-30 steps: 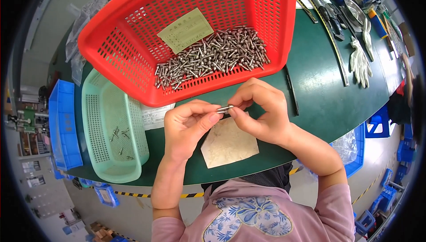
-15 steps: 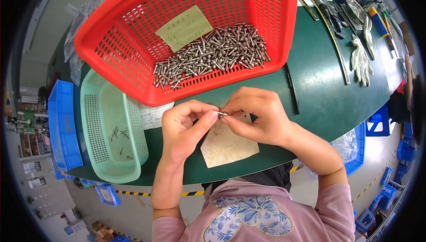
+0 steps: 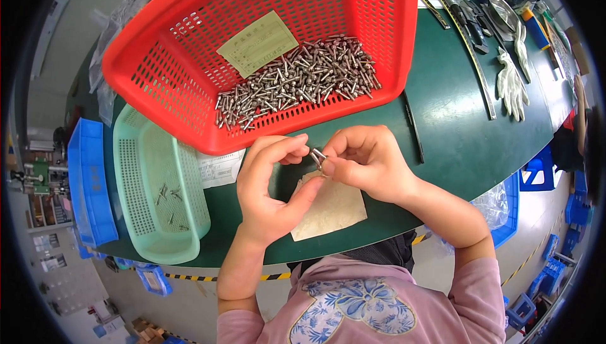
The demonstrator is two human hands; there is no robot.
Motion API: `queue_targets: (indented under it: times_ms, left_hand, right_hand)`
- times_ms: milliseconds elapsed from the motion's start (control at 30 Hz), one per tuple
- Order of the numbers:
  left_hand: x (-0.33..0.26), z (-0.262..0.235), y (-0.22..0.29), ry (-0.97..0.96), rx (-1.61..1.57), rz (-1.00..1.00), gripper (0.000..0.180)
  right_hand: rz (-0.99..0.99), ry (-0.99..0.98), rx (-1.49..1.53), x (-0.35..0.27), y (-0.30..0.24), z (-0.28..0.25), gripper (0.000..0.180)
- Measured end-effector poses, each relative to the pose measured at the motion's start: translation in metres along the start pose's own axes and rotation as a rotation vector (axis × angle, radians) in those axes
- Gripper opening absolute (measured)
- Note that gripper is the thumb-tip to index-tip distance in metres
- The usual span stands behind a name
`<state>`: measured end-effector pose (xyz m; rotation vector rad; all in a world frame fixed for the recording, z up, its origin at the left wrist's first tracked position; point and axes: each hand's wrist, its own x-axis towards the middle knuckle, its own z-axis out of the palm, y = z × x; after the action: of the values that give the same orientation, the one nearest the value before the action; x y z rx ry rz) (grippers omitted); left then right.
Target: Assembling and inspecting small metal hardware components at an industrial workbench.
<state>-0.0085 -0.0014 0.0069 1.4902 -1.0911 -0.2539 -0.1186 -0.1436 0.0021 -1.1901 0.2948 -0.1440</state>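
Observation:
Small shiny metal pins (image 3: 318, 156), seemingly two lying together, stick out between the thumb and fingertips of my right hand (image 3: 371, 166), which is closed on them. My left hand (image 3: 268, 189) is just to their left, its thumb apart from its curled fingers and nothing held between them. Both hands are over a pale, stained sheet (image 3: 334, 213) on the green table. Beyond them a tilted red perforated basket (image 3: 177, 113) contains a heap of similar metal pins (image 3: 297, 79) and a yellowish label card (image 3: 257, 44).
At left, a light green basket (image 3: 136, 218) with a few metal pieces stands beside a blue bin (image 3: 91, 183). A printed paper (image 3: 219, 168) lies partly beneath the red basket. Rightward are a thin black rod (image 3: 413, 128), a steel rule (image 3: 470, 60) and a white glove (image 3: 510, 88).
The left thumb and fingers have spread apart and let go of the metal piece. The right hand keeps it, now turned more upright, with a second piece showing. The view has shifted slightly.

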Motion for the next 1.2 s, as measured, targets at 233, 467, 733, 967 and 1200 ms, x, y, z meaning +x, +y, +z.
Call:
queue_targets:
  times_ms: [233,467,733,967,1200]
  left_hand:
    - [-0.0016,0.0021,-0.0016,0.022,0.357,0.204,0.040]
    - [-0.0030,0.0013,-0.0021,0.074,0.447,0.277,0.038]
    - [-0.0033,-0.0004,-0.0004,0.070,0.346,0.216,0.037]
    - [-0.0012,-0.0019,0.0017,0.058,0.335,0.239,0.037]
    - [-0.0024,-0.0027,0.0031,0.044,0.274,0.214,0.037]
  right_hand:
    - [-0.018,0.003,0.063,0.0003,0.0067,0.0025,0.007]
    - [-0.039,-0.077,0.022,0.0001,0.0048,0.0001,0.008]
    - [-0.127,-0.111,-0.012,0.0010,0.0035,-0.0015,0.011]
    - [-0.062,-0.143,0.020,0.0003,-0.0009,-0.0016,0.013]
    - [-0.054,-0.149,0.161,0.0009,0.0030,-0.0027,0.009]
